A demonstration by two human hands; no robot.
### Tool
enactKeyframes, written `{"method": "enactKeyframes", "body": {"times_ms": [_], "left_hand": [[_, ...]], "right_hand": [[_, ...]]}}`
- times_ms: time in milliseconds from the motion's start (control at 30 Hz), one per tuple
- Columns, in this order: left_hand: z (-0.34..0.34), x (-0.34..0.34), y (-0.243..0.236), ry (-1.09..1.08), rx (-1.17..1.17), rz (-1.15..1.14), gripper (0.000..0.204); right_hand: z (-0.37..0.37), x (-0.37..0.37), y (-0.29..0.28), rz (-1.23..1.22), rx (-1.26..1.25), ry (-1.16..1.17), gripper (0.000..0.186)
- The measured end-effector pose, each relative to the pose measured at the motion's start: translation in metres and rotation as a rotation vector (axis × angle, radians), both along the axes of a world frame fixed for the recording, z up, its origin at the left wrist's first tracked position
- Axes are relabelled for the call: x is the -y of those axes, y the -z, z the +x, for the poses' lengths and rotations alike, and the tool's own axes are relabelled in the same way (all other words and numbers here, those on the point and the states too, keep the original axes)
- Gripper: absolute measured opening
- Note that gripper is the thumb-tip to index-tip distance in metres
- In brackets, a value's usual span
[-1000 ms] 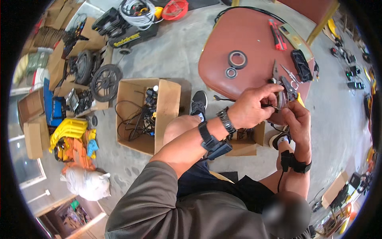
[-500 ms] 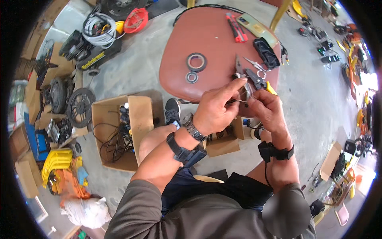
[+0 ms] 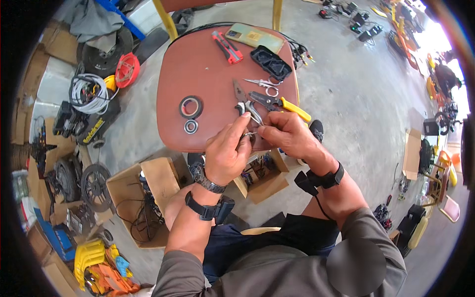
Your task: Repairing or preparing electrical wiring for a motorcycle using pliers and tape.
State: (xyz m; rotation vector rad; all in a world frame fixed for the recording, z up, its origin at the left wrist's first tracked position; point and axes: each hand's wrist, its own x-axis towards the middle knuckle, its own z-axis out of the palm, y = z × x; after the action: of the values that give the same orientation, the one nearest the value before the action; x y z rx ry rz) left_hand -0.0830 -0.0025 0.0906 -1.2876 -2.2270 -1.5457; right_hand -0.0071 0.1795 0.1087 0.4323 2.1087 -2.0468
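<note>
My left hand (image 3: 226, 151) pinches a thin dark cable (image 3: 246, 134) over the near edge of a red-brown chair seat (image 3: 173, 133). My right hand (image 3: 287, 132) is closed, thumb and finger together, on the wire's pale end beside it. The wire's fine detail is too small to make out. Just beyond the fingertips lie pliers (image 3: 239, 91) with grey jaws. Beside them rest a wire stripper with a yellow handle (image 3: 296, 110) and small scissors (image 3: 271, 91). A black tape roll (image 3: 190, 107) and a smaller grey roll (image 3: 190, 127) lie on the left of the seat.
A red utility knife (image 3: 227, 48), a phone (image 3: 255, 38) and a black plastic tray (image 3: 271, 63) occupy the seat's far side. Below stand a cardboard box with cables (image 3: 123, 183) and a smaller open box (image 3: 267, 190). Wheels (image 3: 96, 187) and cable coils (image 3: 89, 94) line the left.
The view has swung so that the seat and its tools appear further left. My hands stay close together at the wire, with the fingers still pinched.
</note>
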Motion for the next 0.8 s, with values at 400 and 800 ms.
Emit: {"method": "enactKeyframes", "body": {"times_ms": [400,800], "left_hand": [[-0.004,0.009,0.010,0.099,0.741,0.083,0.066],[-0.006,0.012,-0.006,0.062,0.814,0.024,0.066]], "right_hand": [[0.001,-0.005,0.005,0.142,-0.226,0.022,0.020],[0.002,-0.010,0.002,0.327,-0.150,-0.110,0.017]]}}
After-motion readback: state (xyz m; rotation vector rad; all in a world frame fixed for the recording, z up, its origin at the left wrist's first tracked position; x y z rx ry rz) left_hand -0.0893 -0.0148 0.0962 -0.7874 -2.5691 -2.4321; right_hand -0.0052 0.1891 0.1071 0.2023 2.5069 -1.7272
